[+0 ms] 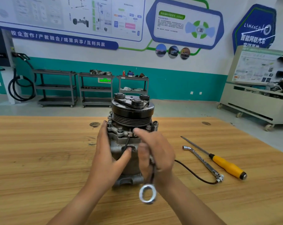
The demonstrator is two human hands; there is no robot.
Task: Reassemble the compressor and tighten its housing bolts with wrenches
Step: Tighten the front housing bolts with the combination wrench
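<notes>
The compressor (131, 120) stood upright on the table (40, 151) with its pulley (132, 109) on top, which left the housing bolts (120, 129) around its flange open to us from the side. Our left hand (107, 153) lay flat against the compressor's left side, fingers straight along the flange and thumb pressed to the front of the body. We judged this a brace, so the unit would not turn under a wrench.

Our right hand (158, 153), blurred, hovered just in front of the compressor, clasping the shank of a ring wrench (147, 193) whose ring end hung toward us below the compressor's base. 1 finger pointed at the flange, perhaps picking out a bolt; the wrench sat on none yet.

To the compressor's right lay an L-shaped socket wrench (202, 159) and a yellow-handled screwdriver (225, 164), within reach. The compressor's black wire (194, 174) trailed out beside them.
</notes>
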